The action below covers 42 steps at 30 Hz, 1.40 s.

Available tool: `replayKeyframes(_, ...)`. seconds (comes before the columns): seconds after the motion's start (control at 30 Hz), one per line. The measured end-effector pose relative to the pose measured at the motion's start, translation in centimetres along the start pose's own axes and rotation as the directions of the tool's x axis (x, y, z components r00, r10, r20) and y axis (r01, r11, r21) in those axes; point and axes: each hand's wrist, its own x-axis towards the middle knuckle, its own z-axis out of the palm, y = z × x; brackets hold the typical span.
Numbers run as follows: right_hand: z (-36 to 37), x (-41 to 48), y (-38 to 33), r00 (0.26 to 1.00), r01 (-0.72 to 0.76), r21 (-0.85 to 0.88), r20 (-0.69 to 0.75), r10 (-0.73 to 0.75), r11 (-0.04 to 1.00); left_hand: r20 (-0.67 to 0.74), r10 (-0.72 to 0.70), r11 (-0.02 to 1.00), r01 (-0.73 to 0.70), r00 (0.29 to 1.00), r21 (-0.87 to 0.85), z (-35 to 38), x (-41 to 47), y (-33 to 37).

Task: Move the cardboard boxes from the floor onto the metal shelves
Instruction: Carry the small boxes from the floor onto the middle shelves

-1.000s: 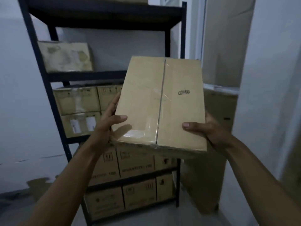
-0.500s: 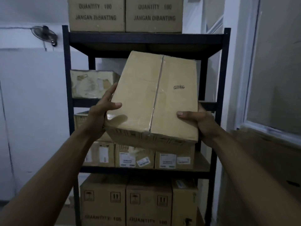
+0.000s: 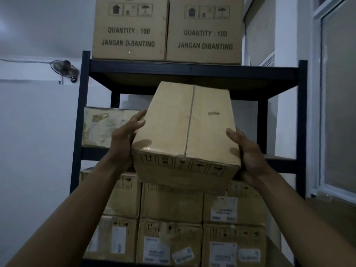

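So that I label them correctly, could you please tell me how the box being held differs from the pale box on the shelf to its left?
The held box is in the air, tilted, held by the left hand and right hand; the pale box rests on the shelf. The held box is smooth tan; the pale box looks whitish and blotched. Both are cardboard.

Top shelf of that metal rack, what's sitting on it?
Two printed cardboard boxes, the left box and the right box, side by side on the top shelf. Whatever is behind them is covered.
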Motion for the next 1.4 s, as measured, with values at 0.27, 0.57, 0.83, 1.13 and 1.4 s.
replayKeyframes(0.27, 0.8, 4.6, 6.4, 0.983, 0.159, 0.113, -0.107, -0.147, 0.981, 0.142, 0.129, 0.992, -0.127, 0.981, -0.028, -4.6, 5.1, -3.9)
replayKeyframes(0.57, 0.6, 9.1, 9.1, 0.938, 0.266, -0.382, -0.109, -0.329, 0.885, -0.156, 0.290, 0.883, -0.202, 0.944, 0.424, -6.5, 9.0, -8.4)
replayKeyframes(0.83, -0.5, 10.4, 12.3, 0.914, 0.267, -0.542, -0.118, -0.387, 0.797, -0.258, 0.431, 0.777, -0.210, 0.865, 0.594, -7.8, 9.4, -12.8)
replayKeyframes(1.13, -1.5, 12.7, 16.1, 0.848, 0.201, -0.787, -0.158, -0.506, 0.583, -0.258, 0.531, 0.632, -0.175, 0.808, 0.755, -8.9, 10.5, -15.1)
replayKeyframes(1.4, -2.1, 13.2, 18.1, 0.837, 0.151, -0.891, -0.116, -0.535, 0.429, -0.263, 0.601, 0.548, -0.149, 0.755, 0.823, -8.8, 11.0, -16.5)
